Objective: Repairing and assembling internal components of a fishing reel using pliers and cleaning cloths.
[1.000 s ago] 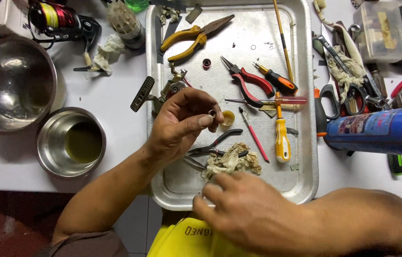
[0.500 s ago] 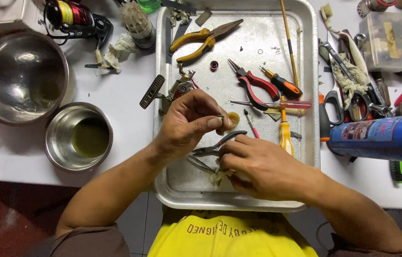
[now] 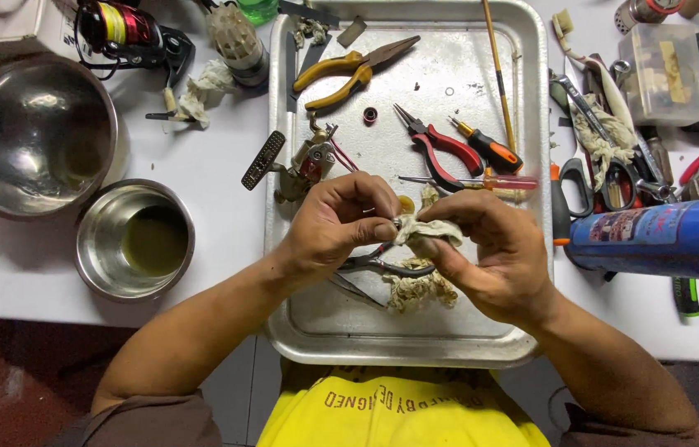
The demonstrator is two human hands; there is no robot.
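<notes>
Tray (image 3: 300, 331) centre – pliers (image 3: 440, 149) on it; bowls (image 3: 31, 132) left; can (image 3: 655, 236) right.

Both hands are working over a metal tray (image 3: 531, 124). The left hand (image 3: 337, 228) is pinching a small part, mostly hidden by its fingertips. The right hand (image 3: 490, 252) is pressing a frayed, soiled rag (image 3: 428, 232) against that part. Dark pliers (image 3: 383, 266) are lying beneath the hands. Yellow-handled pliers (image 3: 341, 74), red-handled pliers (image 3: 440, 149) and an orange screwdriver (image 3: 490, 149) are resting on the tray. Two steel bowls (image 3: 130, 240) are sitting left of it; a blue canister (image 3: 655, 236) is lying to the right.
</notes>
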